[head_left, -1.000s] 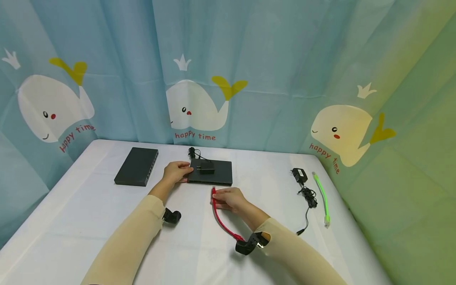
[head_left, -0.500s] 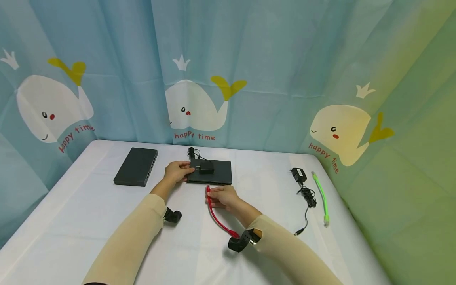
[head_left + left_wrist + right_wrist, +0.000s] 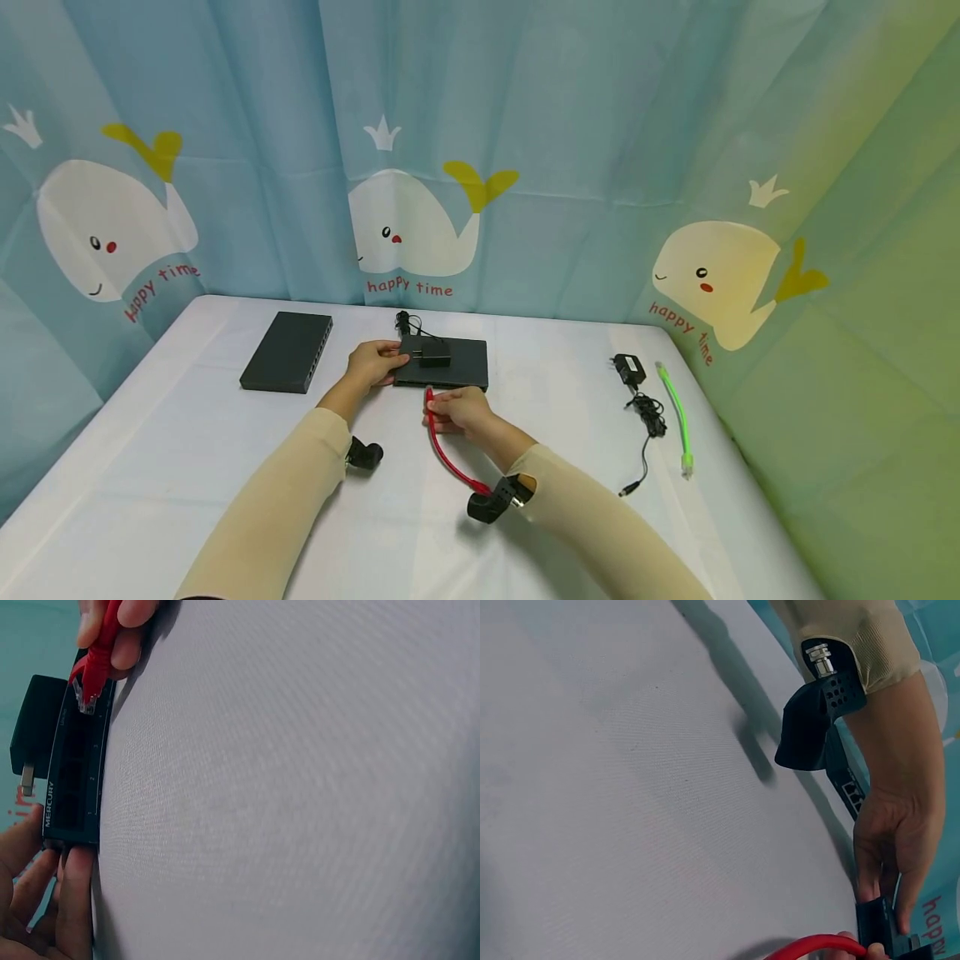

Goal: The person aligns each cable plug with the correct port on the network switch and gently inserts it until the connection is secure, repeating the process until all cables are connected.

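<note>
Within our right grip, fingers pinch the red cable just behind its clear plug; we judge the cable light and flexible, best held at that stiffer boot. Just beyond lies the black switch, its left end held by our left grip, an adapter on top.

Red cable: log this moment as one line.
right hand pinches red cable | plug tip by ports, not inserted | left hand grips left end of black box | adapter atop that box
</note>
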A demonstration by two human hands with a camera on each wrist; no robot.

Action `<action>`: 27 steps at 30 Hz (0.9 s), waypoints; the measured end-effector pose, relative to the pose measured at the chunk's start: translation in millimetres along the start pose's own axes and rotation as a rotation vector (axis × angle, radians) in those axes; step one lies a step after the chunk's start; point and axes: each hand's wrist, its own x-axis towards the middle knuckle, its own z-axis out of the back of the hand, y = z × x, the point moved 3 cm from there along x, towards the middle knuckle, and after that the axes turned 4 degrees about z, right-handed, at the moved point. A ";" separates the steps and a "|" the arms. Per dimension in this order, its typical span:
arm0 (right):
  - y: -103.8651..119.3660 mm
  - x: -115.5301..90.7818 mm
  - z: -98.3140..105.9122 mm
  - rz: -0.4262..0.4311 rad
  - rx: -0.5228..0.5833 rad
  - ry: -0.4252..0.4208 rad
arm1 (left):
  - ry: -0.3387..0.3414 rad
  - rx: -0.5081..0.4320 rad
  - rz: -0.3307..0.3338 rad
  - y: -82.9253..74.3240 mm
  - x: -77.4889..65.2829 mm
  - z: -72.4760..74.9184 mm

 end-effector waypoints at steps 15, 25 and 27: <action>2.5 3.8 -4.1 -0.007 0.020 -0.025 | 0.003 -0.012 0.007 0.0 0.2 -0.7; 2.3 2.9 -6.8 0.002 0.045 -0.037 | -0.014 -0.022 -0.017 0.1 -2.3 -0.4; 2.2 2.5 -6.8 0.005 0.048 -0.041 | -0.012 -0.021 -0.016 0.3 -1.6 -0.7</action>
